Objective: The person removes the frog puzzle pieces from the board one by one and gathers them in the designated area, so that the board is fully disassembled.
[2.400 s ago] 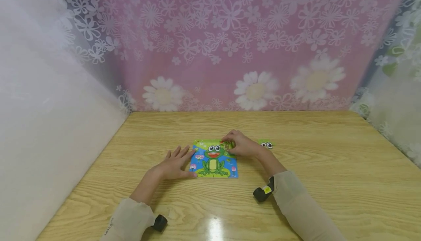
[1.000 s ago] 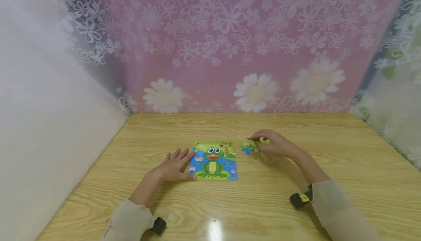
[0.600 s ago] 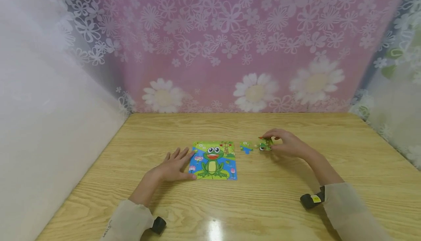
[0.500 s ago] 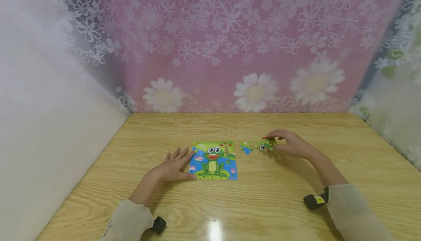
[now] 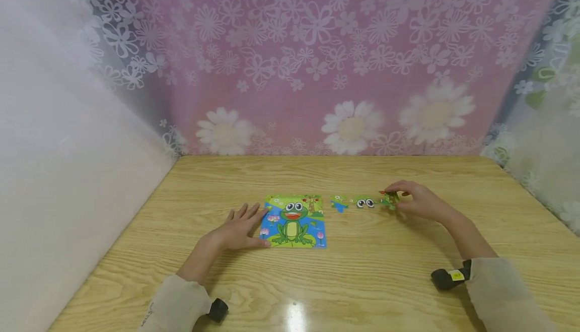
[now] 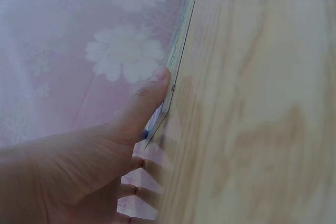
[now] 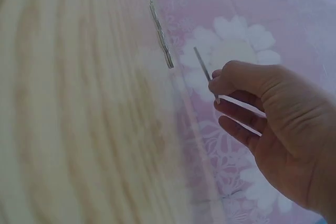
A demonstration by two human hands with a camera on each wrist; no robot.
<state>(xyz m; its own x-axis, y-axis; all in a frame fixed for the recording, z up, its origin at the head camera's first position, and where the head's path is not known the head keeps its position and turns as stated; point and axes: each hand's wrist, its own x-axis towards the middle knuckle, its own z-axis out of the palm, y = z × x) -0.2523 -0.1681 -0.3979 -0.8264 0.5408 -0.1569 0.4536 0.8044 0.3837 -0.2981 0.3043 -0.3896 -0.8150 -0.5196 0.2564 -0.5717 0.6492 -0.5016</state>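
Observation:
A square frog puzzle (image 5: 293,225) lies flat on the table, its picture whole. My left hand (image 5: 240,228) rests at its left side, fingers spread, the thumb touching the near left corner; the left wrist view has the thumb (image 6: 155,85) on the board's edge. To the right of the board, my right hand (image 5: 419,201) pinches a green puzzle piece with a tree (image 5: 390,200) between thumb and fingers. In the right wrist view that thin piece (image 7: 203,69) shows edge-on, raised off the wood. Left of it lie a piece with frog eyes (image 5: 365,203) and a blue-and-green piece (image 5: 339,203).
The wooden table (image 5: 290,276) reaches back to a pink floral curtain (image 5: 290,70). A white wall covering (image 5: 81,145) borders the left side. Black wrist cameras sit at the left sleeve (image 5: 176,299) and the right sleeve (image 5: 503,286).
My right hand has moved right from the board's upper right corner, carrying the tree piece past the blue-and-green piece and the eyes piece. My left hand has stayed in place.

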